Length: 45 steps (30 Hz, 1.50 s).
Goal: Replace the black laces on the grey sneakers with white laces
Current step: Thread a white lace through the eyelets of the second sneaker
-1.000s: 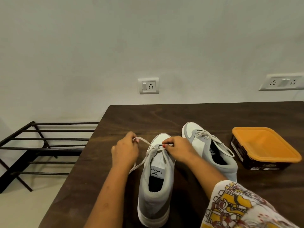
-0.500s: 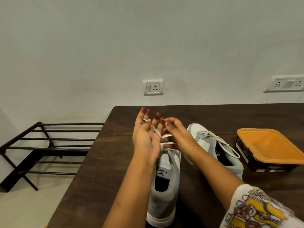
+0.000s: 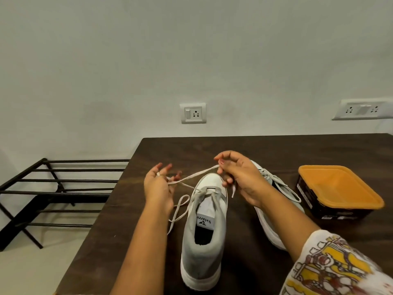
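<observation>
A grey sneaker (image 3: 203,233) stands on the dark tabletop (image 3: 276,150), long axis running 6 to 12 o'clock, toe toward 12, heel nearest the camera. A white lace (image 3: 192,176) is threaded through its lowest eyelets only. The left hand (image 3: 158,187), at 10 o'clock of the toe, has its fingers spread with one lace strand caught across them; slack loops hang below. The right hand (image 3: 240,177), at 1 o'clock, pinches the other strand taut between thumb and fingers. A second sneaker (image 3: 276,199), already laced white, lies at 3 o'clock, partly behind the right arm. An orange-lidded box (image 3: 338,188) sits farther right.
</observation>
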Available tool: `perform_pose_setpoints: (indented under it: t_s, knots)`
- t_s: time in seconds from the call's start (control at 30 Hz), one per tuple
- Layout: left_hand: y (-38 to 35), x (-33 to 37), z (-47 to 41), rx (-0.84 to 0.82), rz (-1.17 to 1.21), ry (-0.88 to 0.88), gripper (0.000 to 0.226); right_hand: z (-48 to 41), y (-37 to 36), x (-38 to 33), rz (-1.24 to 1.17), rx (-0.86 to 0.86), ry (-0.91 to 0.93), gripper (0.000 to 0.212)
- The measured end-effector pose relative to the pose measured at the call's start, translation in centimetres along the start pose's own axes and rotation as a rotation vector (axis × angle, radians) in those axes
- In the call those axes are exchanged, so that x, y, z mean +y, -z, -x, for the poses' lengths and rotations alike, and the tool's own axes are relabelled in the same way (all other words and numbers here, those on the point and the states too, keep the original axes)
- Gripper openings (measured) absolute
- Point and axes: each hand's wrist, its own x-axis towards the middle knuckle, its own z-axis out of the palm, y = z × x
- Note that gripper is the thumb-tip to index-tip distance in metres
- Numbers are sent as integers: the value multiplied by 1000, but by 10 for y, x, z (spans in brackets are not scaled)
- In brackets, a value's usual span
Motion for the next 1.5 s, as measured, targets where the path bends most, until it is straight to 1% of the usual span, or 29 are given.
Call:
perform_pose_setpoints:
  t_s: [0.07,0.13,0.17,0.23,0.27,0.33,0.37,0.4,0.47,0.53,0.6,0.67,0.73,0.8,0.87,0.9,0.97,1.0,1.07,1.17,1.23,1.27,1.33,1.43,1.5]
  knots:
    - [15,-7,-10,1,-322,-2,26,-2,6,6,140,49,37,14]
    - [32,-14,-23,109,-646,-95,26,-4,12,13,268,85,38,13]
    - [41,-16,-27,183,-752,-140,28,-5,14,16,301,117,39,12]
    - [51,-15,-31,252,-827,-150,30,-8,17,21,325,182,44,12]
    - [53,-15,-32,233,-830,-124,30,-10,16,23,305,190,39,12]
    - [47,-18,-33,112,-811,-75,34,-13,13,26,270,147,25,11]
    - [42,-19,-29,46,-815,-78,36,-13,9,27,302,109,22,10]
    - [36,-19,-25,-5,-867,-112,37,-14,5,27,395,63,22,9]
    - [25,-17,-17,-82,-1081,-231,36,-15,-1,28,713,-41,40,7]
    - [18,-19,-9,-120,-1313,-354,34,-13,-3,29,986,-120,35,13]
    - [14,-22,-2,-133,-1463,-373,30,-11,-2,28,1041,-191,-6,16]
    - [14,-23,3,-138,-1530,-319,31,-7,-4,25,1086,-329,-30,18]
    - [15,-21,7,-106,-1576,-272,35,-2,-11,25,1282,-429,-41,28]
    - [17,-19,9,-63,-1600,-285,36,3,-22,27,1519,-433,-32,33]
    - [19,-19,9,-67,-1552,-350,35,6,-32,32,1714,-375,63,31]
    - [20,-21,7,-89,-1511,-385,33,6,-35,35,1768,-335,105,29]
    - [20,-25,7,-133,-1430,-443,28,4,-38,37,1760,-260,131,23]
    - [20,-27,7,-147,-1388,-472,25,3,-36,36,1705,-227,131,19]
    - [18,-28,8,-189,-1300,-534,18,1,-30,30,1561,-156,128,19]
    - [12,-28,17,-359,-1143,-553,12,-5,-17,19,1313,0,166,24]
    - [2,-32,23,-454,-1056,-545,15,-8,-10,18,1164,36,199,22]
    - [-3,-36,24,-483,-1034,-544,17,-9,-8,19,1127,39,217,21]
    - [-12,-43,19,-515,-1068,-574,24,-10,-3,22,1053,65,240,19]
    - [-18,-45,6,-559,-1200,-654,19,-13,7,26,887,102,206,20]
    - [-18,-44,1,-582,-1257,-667,18,-15,14,30,860,109,156,22]
